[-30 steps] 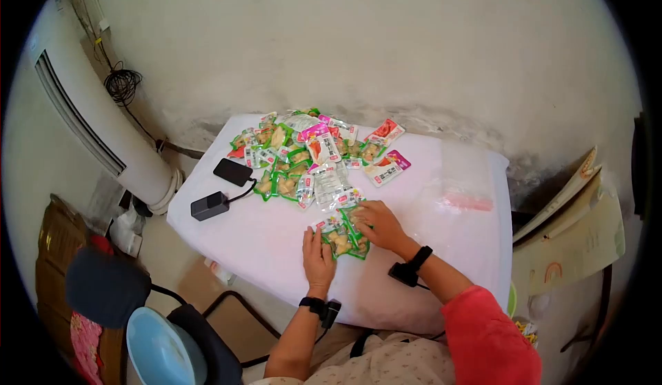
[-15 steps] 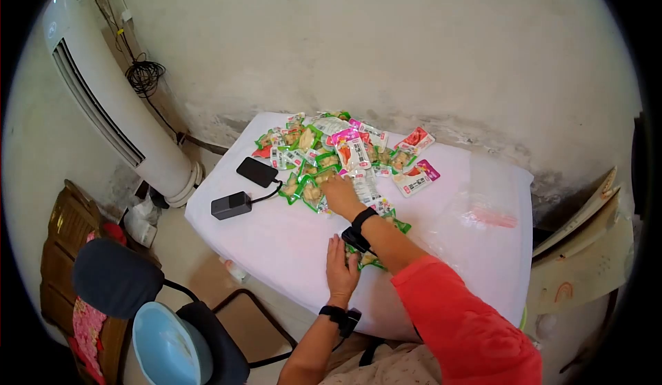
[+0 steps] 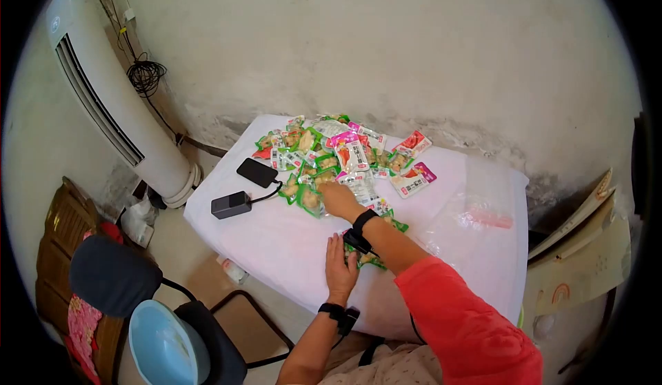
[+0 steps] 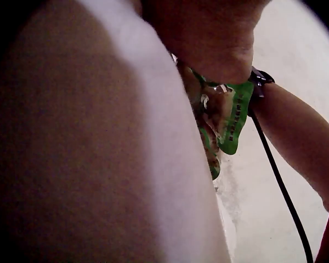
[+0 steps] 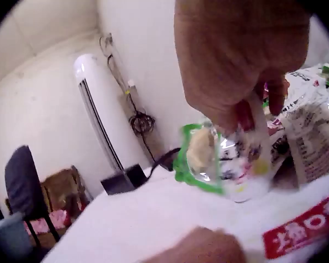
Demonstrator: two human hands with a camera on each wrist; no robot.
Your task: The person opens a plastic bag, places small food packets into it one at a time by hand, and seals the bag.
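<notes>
At the near side of the heap my right hand [image 3: 338, 200] pinches a green-edged snack packet [image 3: 310, 200]. Through the clear window of that packet [image 5: 202, 153] a pale, lumpy food shows in the right wrist view. My left hand [image 3: 340, 268] lies with straight fingers on the white cloth near the table's front edge. Beside it are a few green-edged packets [image 3: 374, 258], partly hidden under my right forearm. One of these packets [image 4: 233, 118] shows below the left hand in the left wrist view. Behind my right hand spreads a heap of snack packets [image 3: 310, 140], green, white and pink.
Left of the heap lie a black phone [image 3: 257, 172] and a dark box-shaped device [image 3: 231, 205] joined by a cable. A clear plastic bag [image 3: 476, 213] lies at the table's right. A chair [image 3: 114, 275] with a blue basin [image 3: 165, 343] stands to the left.
My right hand has moved from the near packets forward and left to the heap, and now draws a green-edged packet slightly toward me. The left hand stays beside the near packets. The head view has shifted.
</notes>
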